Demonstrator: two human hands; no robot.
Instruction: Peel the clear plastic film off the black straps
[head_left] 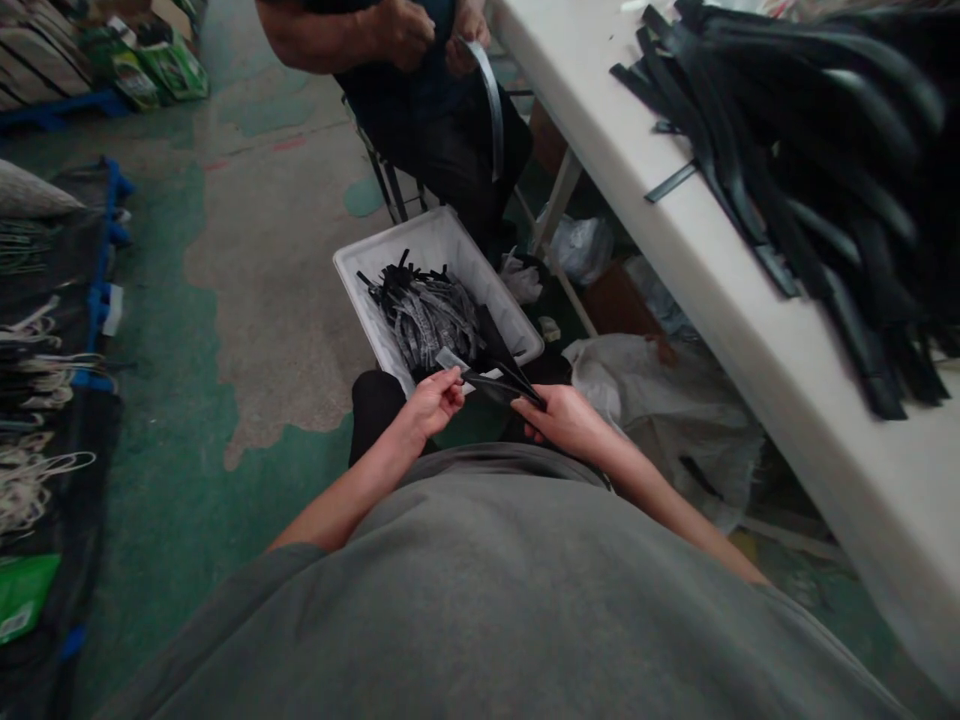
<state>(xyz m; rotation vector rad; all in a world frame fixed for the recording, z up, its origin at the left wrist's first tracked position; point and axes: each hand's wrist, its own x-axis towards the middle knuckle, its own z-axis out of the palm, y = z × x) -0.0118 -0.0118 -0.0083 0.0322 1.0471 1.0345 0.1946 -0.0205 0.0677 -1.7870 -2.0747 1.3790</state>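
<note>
My left hand (437,402) is closed, its thumb and fingers pinching the end of a black strip (491,382) near a pale translucent piece (451,359). My right hand (559,418) is wrapped round the other end of the strip, along with more black strips that point up and left. Both hands are over the near edge of a white bin (360,297). Inside the bin lies a heap of black and grey strips (431,315).
A white table (750,340) on the right bears a big pile of black strips (810,150). Beyond the bin sits a person (442,120) holding a grey strip. White sacks (660,400) lie under the table. Pallets with cord bundles (37,380) stand at left.
</note>
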